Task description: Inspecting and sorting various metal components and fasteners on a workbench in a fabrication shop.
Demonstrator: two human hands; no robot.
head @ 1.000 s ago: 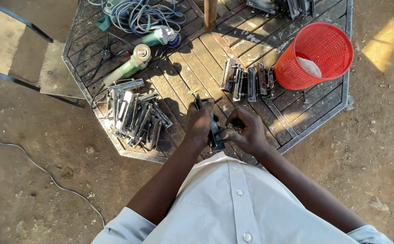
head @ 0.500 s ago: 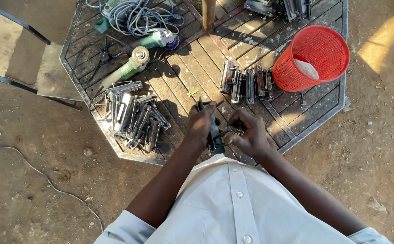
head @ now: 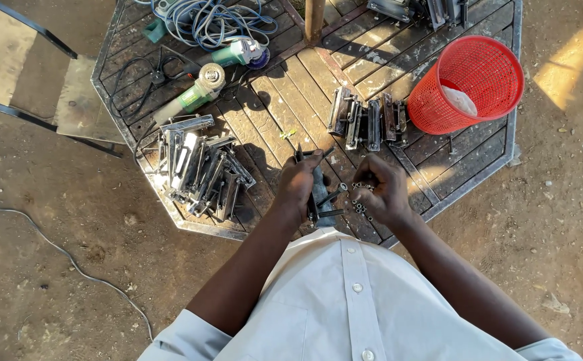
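My left hand (head: 296,186) grips a dark metal bracket part (head: 320,192) with bolts sticking out of it, held upright at the near edge of the wooden octagonal table (head: 285,107). My right hand (head: 383,189) is right beside it, fingers curled over a scatter of small nuts and bolts (head: 358,199) on the slats. Whether those fingers pinch one of the small pieces is hidden. A pile of similar shiny metal parts (head: 201,167) lies left of my left hand. A row of a few more such parts (head: 368,120) stands just beyond my hands.
A red plastic mesh basket (head: 469,83) stands at the table's right. A green angle grinder (head: 191,97), a second grinder (head: 241,52) and coiled grey cable (head: 214,20) lie at the back left. A metal chair frame (head: 44,100) stands left. A cable (head: 51,247) trails over the dirt ground.
My hands stay at the same spot on the table with the bracket part. The right hand's fingers have shifted slightly over the small nuts. The view has drifted a little.
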